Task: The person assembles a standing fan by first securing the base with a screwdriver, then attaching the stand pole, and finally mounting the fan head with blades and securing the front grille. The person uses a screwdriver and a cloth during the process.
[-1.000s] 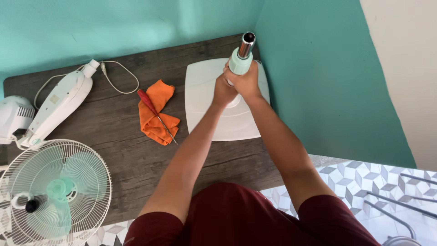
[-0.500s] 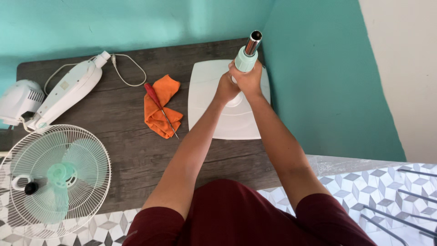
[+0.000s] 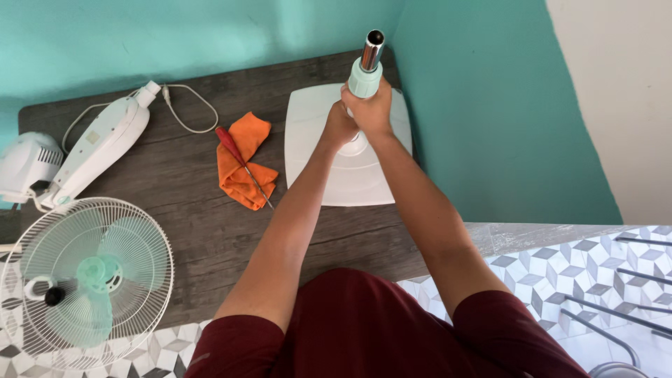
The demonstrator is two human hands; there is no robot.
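While the fan head [image 3: 87, 280] lies flat at the tabletop's [image 3: 189, 210] left edge beside the white motor housing [image 3: 91, 150], an orange cloth [image 3: 245, 164] with a red screwdriver [image 3: 241, 164] across it sits near the middle. Further right, the left hand [image 3: 336, 129] and right hand [image 3: 369, 108] both clamp the stand pole [image 3: 367, 66], probably steadying it. It rises upright from the white square base [image 3: 353, 178], its long axis vertical, its open chrome end pointing toward the camera.
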